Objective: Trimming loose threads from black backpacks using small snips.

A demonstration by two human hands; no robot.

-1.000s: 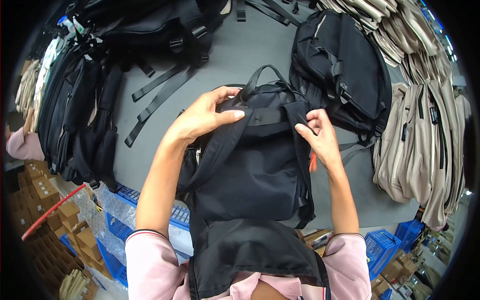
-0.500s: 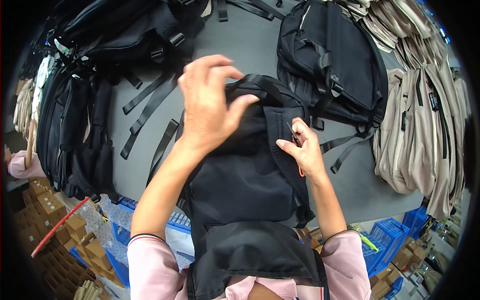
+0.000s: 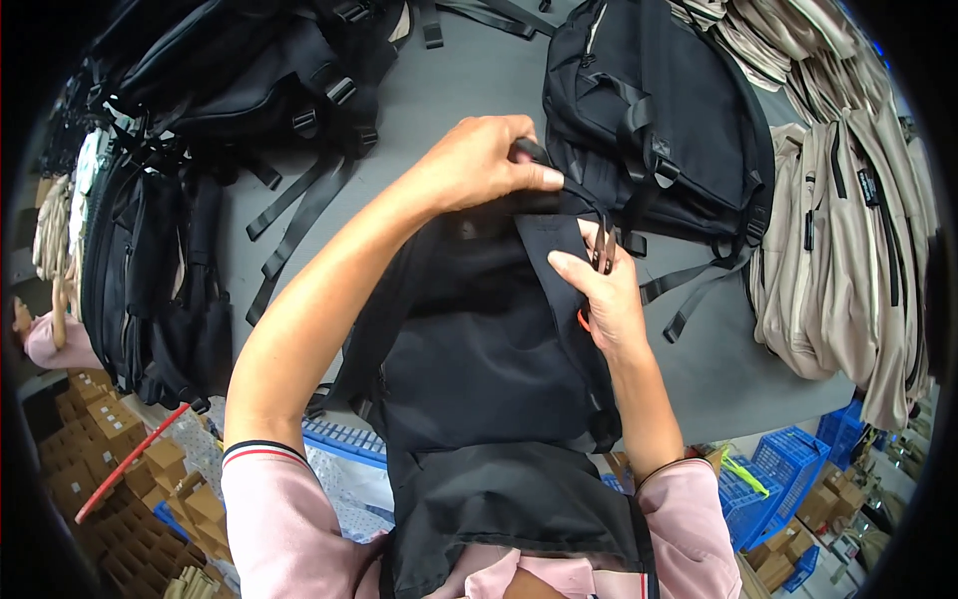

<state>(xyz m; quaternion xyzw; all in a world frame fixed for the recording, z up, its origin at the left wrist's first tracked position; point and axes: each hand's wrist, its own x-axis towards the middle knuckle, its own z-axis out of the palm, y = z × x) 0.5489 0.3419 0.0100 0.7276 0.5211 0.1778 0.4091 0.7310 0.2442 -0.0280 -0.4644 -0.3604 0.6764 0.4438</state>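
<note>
A black backpack (image 3: 479, 369) lies on the grey table in front of me, its lower end against my black apron. At its top edge my left hand (image 3: 484, 165) is closed on the black webbing handle (image 3: 534, 152), thumb and fingers pinching it. My right hand (image 3: 611, 299) is wrapped round small dark thread snips (image 3: 605, 248), their blades pointing up beside the handle. A bit of orange (image 3: 584, 319) shows under that palm. The right thumb rests by the backpack's shoulder strap (image 3: 552, 255). Whether the blades touch the webbing I cannot tell.
Another black backpack (image 3: 669, 130) lies at the far right, beside a pile of beige bags (image 3: 838, 260). More black backpacks (image 3: 150, 270) stand along the left, with loose straps on the grey table (image 3: 439, 110). Blue crates (image 3: 778, 479) and cardboard boxes (image 3: 110, 419) are below. A person (image 3: 60, 334) is at far left.
My left hand has moved right from an open pose and closed on the backpack's handle. The snips in my right hand now point more upright. The handle is pulled toward them.
</note>
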